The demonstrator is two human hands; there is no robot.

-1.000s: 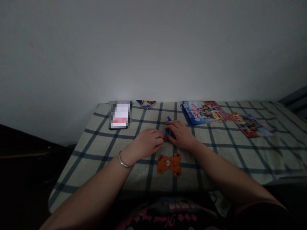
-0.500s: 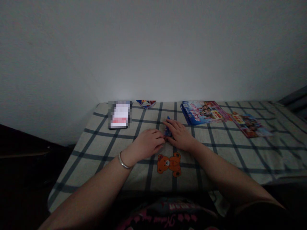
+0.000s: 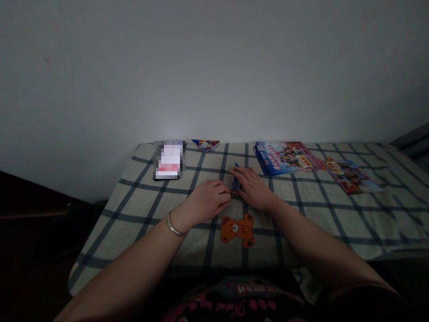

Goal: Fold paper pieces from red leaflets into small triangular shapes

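My left hand [image 3: 207,201], with a silver bangle on its wrist, rests on the checked cloth [image 3: 301,214] with its fingers curled, the fingertips pinching the near end of a small blue folded paper [image 3: 235,181]. My right hand [image 3: 254,188] lies on the same paper, fingers stretched flat and pressing it down onto the cloth. Most of the paper is hidden under the two hands; only a blue strip and a tip show between them.
A phone with a lit screen [image 3: 169,159] lies at the back left. A small folded coloured paper [image 3: 205,144] sits by the wall. Stacked colourful leaflets [image 3: 284,157] and one separate leaflet [image 3: 350,175] lie at the back right. An orange bear print [image 3: 238,229] marks the cloth.
My right hand has slid slightly to the left and forward over the blue paper. My left hand has stayed in place.
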